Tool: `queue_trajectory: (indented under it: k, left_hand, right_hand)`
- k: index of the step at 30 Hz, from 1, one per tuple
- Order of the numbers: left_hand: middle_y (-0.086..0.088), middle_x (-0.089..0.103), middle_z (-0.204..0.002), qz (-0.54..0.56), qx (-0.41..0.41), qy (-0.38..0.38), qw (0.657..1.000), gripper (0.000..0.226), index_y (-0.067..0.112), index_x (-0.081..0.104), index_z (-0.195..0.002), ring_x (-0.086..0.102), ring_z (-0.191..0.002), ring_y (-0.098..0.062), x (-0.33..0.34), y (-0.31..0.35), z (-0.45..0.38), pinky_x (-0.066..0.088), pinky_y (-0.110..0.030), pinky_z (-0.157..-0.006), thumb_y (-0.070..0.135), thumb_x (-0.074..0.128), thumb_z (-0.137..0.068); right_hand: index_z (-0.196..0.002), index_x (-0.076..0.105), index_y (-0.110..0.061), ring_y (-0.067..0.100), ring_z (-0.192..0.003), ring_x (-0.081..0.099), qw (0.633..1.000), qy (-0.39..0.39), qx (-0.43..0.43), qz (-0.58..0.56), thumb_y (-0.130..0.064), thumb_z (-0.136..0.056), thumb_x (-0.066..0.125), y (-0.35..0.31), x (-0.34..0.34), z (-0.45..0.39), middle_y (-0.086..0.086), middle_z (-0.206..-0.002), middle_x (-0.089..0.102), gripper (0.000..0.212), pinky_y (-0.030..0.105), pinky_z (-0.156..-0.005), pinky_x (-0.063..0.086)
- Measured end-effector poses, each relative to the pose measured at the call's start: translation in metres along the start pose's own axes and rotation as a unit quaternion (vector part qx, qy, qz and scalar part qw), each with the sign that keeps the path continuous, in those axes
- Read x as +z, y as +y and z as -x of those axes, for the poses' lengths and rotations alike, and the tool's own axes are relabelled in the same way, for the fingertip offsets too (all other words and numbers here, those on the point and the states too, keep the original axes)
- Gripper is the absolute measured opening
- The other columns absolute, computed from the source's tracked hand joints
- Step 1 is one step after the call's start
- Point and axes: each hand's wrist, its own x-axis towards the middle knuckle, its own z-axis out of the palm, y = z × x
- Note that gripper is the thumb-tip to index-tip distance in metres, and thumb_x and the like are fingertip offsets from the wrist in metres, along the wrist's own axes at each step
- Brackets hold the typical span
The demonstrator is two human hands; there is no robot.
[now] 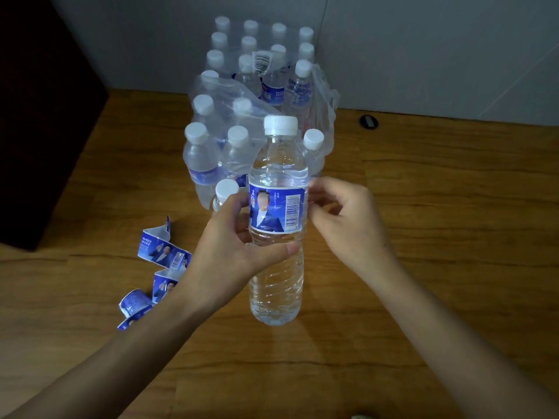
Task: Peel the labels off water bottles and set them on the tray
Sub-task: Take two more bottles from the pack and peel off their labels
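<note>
At the far left of the wooden floor [423,267] stands a dark cabinet [45,116], and just right of it, low on the boards, lie several peeled labels [161,252], blue and curled, strung in a loose chain from upper right to lower left. The left forearm passes over the lowest of them.

The left hand [233,252] comes next, wrapped around the middle of the held bottle [276,222]. Its thumb lies across the front of the clear ribbed body just below the label, and its fingers curl round the left side and back, so the bottle sits upright in a firm grasp with its base hanging above the floor. The white cap [280,125] is on. The blue label [276,210] circles the bottle above the thumb, its barcode toward the right edge.

At that right edge the right hand [348,219] meets the bottle. Its fingertips [314,204] are bunched together and pressed to the label's side beside the barcode; whether they have pinched an edge loose cannot be told.

Behind the held bottle stands the pack of bottles [257,95], white-capped, partly in torn clear plastic wrap [325,98], some labelled. Further right, by the grey wall [423,55], a small dark round object [369,121] lies on the floor.
</note>
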Motion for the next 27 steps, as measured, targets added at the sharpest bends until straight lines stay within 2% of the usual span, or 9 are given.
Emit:
queue_trajectory:
  k: [2,3,7,11,14,17,21,25,27]
  left_hand:
    - [0.007,0.073,-0.092,0.001,0.004,0.005,1.0,0.067,0.024,0.055,-0.113,0.07,-0.081,-0.002,-0.001,-0.001,-0.001,0.052,-0.012,-0.062,0.027,0.079,-0.05]
    - [0.004,0.073,-0.094,0.001,0.007,0.007,1.0,0.069,0.021,0.055,-0.115,0.071,-0.082,-0.005,-0.001,-0.001,-0.001,0.054,-0.015,-0.064,0.026,0.08,-0.051]
    - [0.001,0.073,-0.097,-0.011,0.026,0.021,0.999,0.069,0.019,0.055,-0.117,0.072,-0.084,-0.01,-0.003,0.0,-0.006,0.057,-0.021,-0.069,0.02,0.087,-0.055]
    - [0.006,0.072,-0.096,-0.036,0.041,0.033,0.998,0.073,0.024,0.054,-0.114,0.07,-0.087,-0.005,-0.003,-0.001,-0.006,0.056,-0.018,-0.069,0.035,0.089,-0.052]
    - [0.009,0.07,-0.101,-0.068,0.051,0.035,0.996,0.068,0.03,0.052,-0.113,0.068,-0.091,-0.004,0.0,-0.001,-0.007,0.058,-0.026,-0.074,0.051,0.074,-0.053]
    - [0.01,0.069,-0.105,-0.081,0.051,0.027,0.995,0.07,0.028,0.049,-0.117,0.068,-0.095,-0.005,0.001,-0.002,-0.009,0.058,-0.036,-0.081,0.048,0.074,-0.055]
    - [0.012,0.07,-0.104,-0.066,0.044,-0.026,0.996,0.062,0.036,0.05,-0.116,0.067,-0.097,-0.001,0.0,0.002,-0.006,0.056,-0.024,-0.078,0.02,0.082,-0.066]
    - [0.02,0.059,-0.118,-0.084,0.049,-0.042,0.994,0.067,0.039,0.041,-0.127,0.061,-0.103,0.003,-0.017,0.016,-0.013,0.055,-0.015,-0.076,0.022,0.076,-0.073]
    - [0.021,0.045,-0.135,-0.133,0.075,-0.033,0.988,0.074,0.039,0.032,-0.138,0.046,-0.121,0.008,-0.032,0.023,-0.022,0.046,-0.015,-0.091,0.023,0.068,-0.077]
  right_hand:
    - [-0.091,0.068,-0.026,0.005,-0.083,0.067,0.978,-0.04,0.069,-0.194,-0.008,-0.075,0.057,-0.006,-0.002,0.002,-0.011,-0.081,0.072,0.026,0.024,-0.067,0.054]
    - [-0.092,0.067,-0.026,0.007,-0.084,0.067,0.967,-0.046,0.086,-0.236,-0.011,-0.074,0.056,-0.006,-0.003,0.003,-0.008,-0.084,0.073,0.026,0.027,-0.069,0.055]
    - [-0.104,0.067,-0.027,0.024,-0.093,0.063,0.978,-0.062,0.052,-0.19,-0.033,-0.074,0.065,-0.009,-0.003,0.008,0.004,-0.1,0.068,0.031,0.039,-0.077,0.053]
    - [-0.123,0.055,-0.027,0.01,-0.105,0.06,0.975,-0.1,0.074,-0.184,-0.036,-0.067,0.075,-0.011,0.004,0.013,-0.009,-0.114,0.064,0.06,0.029,-0.083,0.051]
    - [-0.134,0.041,-0.03,0.002,-0.108,0.059,0.972,-0.121,0.106,-0.173,-0.034,-0.064,0.081,-0.013,0.011,0.015,-0.013,-0.12,0.06,0.081,0.025,-0.086,0.052]
    - [-0.128,0.046,-0.024,-0.001,-0.098,0.064,0.972,-0.104,0.109,-0.178,-0.015,-0.068,0.083,-0.018,0.014,0.009,-0.011,-0.109,0.066,0.071,0.022,-0.081,0.052]
    - [-0.113,0.056,-0.016,0.004,-0.086,0.068,0.974,-0.075,0.097,-0.193,-0.002,-0.063,0.084,-0.02,0.006,0.004,-0.002,-0.095,0.072,0.058,0.02,-0.068,0.053]
    - [-0.109,0.06,-0.02,0.014,-0.091,0.07,0.969,-0.106,0.089,-0.206,-0.002,-0.06,0.085,-0.018,-0.013,0.003,0.001,-0.099,0.073,0.058,0.034,-0.079,0.057]
    - [-0.11,0.06,-0.021,0.018,-0.094,0.069,0.966,-0.142,0.086,-0.197,-0.008,-0.056,0.084,-0.017,-0.02,0.003,0.002,-0.102,0.072,0.06,0.04,-0.083,0.057]
